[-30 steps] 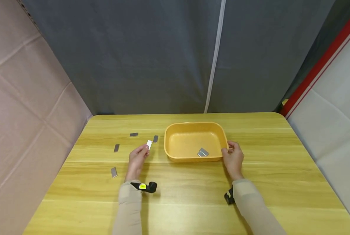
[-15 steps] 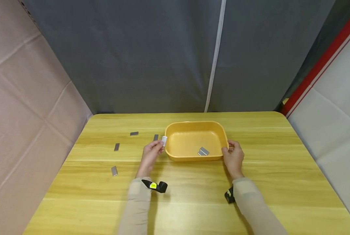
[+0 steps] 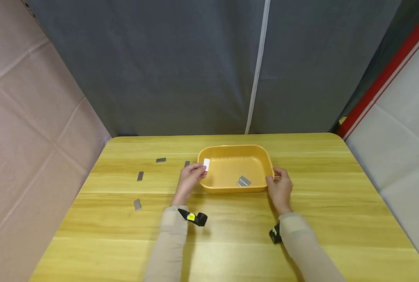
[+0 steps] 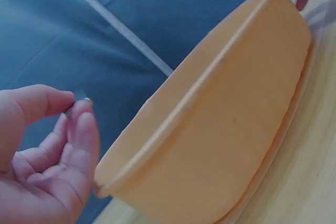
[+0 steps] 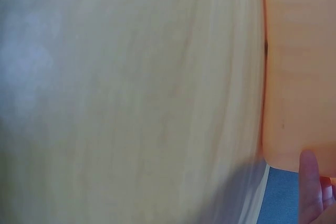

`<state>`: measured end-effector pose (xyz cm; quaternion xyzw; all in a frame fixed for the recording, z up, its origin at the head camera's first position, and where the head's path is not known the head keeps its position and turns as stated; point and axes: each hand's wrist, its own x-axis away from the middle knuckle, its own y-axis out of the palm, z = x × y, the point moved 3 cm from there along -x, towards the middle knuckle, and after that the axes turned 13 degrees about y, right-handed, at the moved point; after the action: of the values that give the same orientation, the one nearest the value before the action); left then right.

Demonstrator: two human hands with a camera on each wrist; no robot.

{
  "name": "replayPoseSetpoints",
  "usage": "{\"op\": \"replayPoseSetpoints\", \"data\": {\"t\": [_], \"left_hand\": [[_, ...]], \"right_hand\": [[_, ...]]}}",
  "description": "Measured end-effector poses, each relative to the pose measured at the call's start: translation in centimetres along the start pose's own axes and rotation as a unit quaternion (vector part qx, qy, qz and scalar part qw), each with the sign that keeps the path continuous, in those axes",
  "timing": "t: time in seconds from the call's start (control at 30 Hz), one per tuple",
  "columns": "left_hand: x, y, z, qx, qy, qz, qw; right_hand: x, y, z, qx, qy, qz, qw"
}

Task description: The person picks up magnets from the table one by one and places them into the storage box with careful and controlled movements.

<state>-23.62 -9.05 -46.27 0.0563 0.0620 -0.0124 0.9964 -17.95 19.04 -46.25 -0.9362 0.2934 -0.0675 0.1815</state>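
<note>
- Left hand (image 3: 189,181) sweeps right, grip pinching a white tile (image 3: 206,163): the carry now reaches the yellow tray (image 3: 232,166)!
- Right hand (image 3: 279,191), grip unmoved, holds the tray's right rim.

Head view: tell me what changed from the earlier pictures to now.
The left hand moved right and slightly forward, carrying the pinched white piece to the yellow tray's left end. Nothing was let go. The right hand stays at the tray's right end; the gray pieces stayed put.

orange-yellow basin (image 3: 230,166), grey tiles (image 3: 137,205), yellow table (image 3: 336,196) (wood-grained)
</note>
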Motion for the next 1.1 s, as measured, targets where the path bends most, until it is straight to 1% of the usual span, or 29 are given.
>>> {"op": "replayPoseSetpoints", "data": {"t": [0.07, 0.13, 0.17, 0.33, 0.47, 0.57, 0.67, 0.73, 0.77, 0.9, 0.97, 1.03, 1.1], "left_hand": [[0.5, 1.1, 2.1, -0.030, -0.022, 0.002, 0.9993], [0.4, 1.5, 2.3, -0.052, -0.015, -0.008, 0.9985], [0.5, 1.9, 3.1, -0.069, -0.021, -0.008, 0.9974], [0.2, 2.8, 3.2, -0.136, -0.012, -0.024, 0.9904], [0.0, 3.4, 3.1, -0.172, -0.013, -0.043, 0.9841], [-0.2, 3.7, 3.2, -0.195, -0.017, -0.052, 0.9792], [-0.5, 4.0, 3.1, -0.223, -0.017, -0.060, 0.9728], [-0.8, 4.3, 3.0, -0.244, -0.014, -0.069, 0.9672], [-0.9, 4.4, 3.0, -0.261, -0.010, -0.075, 0.9624], [-1.5, 4.7, 2.6, -0.339, 0.002, -0.095, 0.9358], [-1.8, 4.8, 2.5, -0.365, 0.001, -0.101, 0.9255], [-2.0, 4.9, 2.3, -0.376, -0.003, -0.105, 0.9207], [-2.1, 5.0, 2.2, -0.376, -0.008, -0.109, 0.9200]], "right_hand": [[0.0, 0.0, 0.0, 0.000, 0.001, 0.000, 1.0000], [0.0, 0.1, 0.0, 0.000, 0.001, 0.000, 1.0000], [0.0, 0.1, 0.0, 0.000, 0.001, 0.000, 1.0000], [0.0, 0.0, 0.0, 0.002, -0.001, -0.001, 1.0000], [0.1, 0.0, 0.0, 0.000, -0.002, -0.003, 1.0000], [0.0, 0.0, 0.1, 0.001, -0.002, -0.003, 1.0000], [0.0, 0.0, 0.1, 0.003, 0.000, -0.002, 1.0000], [0.0, 0.0, 0.1, 0.003, 0.002, -0.004, 1.0000], [0.0, 0.0, 0.1, 0.002, 0.003, -0.004, 1.0000], [0.0, 0.0, 0.2, 0.001, 0.006, -0.007, 1.0000], [0.1, 0.0, 0.2, 0.002, 0.006, -0.006, 1.0000], [0.0, 0.0, 0.2, 0.003, 0.004, -0.006, 1.0000], [0.1, 0.0, 0.1, 0.003, 0.002, -0.005, 1.0000]]}}
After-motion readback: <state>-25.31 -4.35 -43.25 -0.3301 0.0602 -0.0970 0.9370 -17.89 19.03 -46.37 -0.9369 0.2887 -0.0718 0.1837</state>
